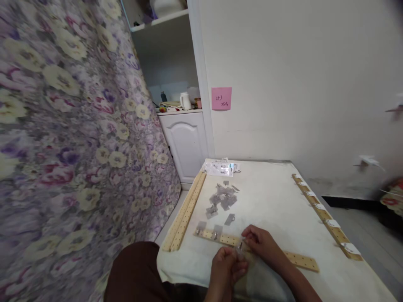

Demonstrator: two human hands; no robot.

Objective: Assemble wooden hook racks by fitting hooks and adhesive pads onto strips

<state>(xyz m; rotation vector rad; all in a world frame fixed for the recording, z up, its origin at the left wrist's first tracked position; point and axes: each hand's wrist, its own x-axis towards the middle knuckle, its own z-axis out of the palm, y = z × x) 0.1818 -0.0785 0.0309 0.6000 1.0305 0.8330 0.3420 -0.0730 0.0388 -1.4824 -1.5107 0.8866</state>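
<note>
My left hand (224, 265) is closed on a small see-through piece (239, 253) with a shiny metal part, held just over the table's near side. Thumb and fingertips of my right hand (260, 242) pinch at the upper end of that metal part. Beneath both hands lies a pale wooden strip with holes (300, 261), its middle partly covered by them. Two clear pieces with metal bits, one of them a clear square (217, 230), sit along its left part. Beyond the strip a single clear piece (230, 219) lies apart from a loose pile of similar pieces (224, 196).
Two long wooden strips (185, 214) run along the table's left edge. Another strip (329, 220) with several white round pieces lies on the right. Printed packaging (219, 169) rests at the far edge. A floral curtain (78, 147) hangs left; a brown-clad knee (134, 268) is beside the table.
</note>
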